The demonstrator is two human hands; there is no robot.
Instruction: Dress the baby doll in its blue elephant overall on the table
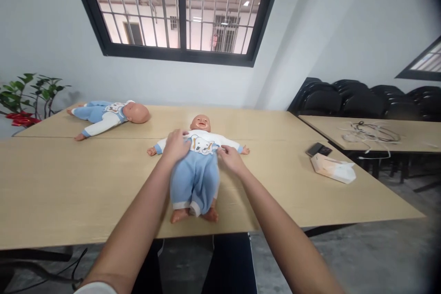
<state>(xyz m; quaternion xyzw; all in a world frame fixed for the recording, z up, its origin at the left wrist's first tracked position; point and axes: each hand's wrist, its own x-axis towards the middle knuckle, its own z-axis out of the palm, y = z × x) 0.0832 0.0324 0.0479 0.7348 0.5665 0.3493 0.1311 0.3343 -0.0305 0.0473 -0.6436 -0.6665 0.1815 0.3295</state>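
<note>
A baby doll (201, 124) lies on its back on the table, its head away from me and its arms spread out. It wears a white and light-blue outfit (195, 172) with a cartoon animal face on the chest. My left hand (177, 145) is at the doll's chest on the left, its fingers bent on the cloth near the shoulder. On the other side, my right hand (231, 158) pinches the edge of the outfit beside the animal picture. The fingertips of both hands are partly hidden by cloth and knuckles.
A second doll (113, 112) in similar clothes lies at the back left, near a potted plant (32, 94). Right of me are a phone (319, 149) and a tissue pack (333, 168). Cables (372, 133) lie on another table, before stacked black chairs (361, 98).
</note>
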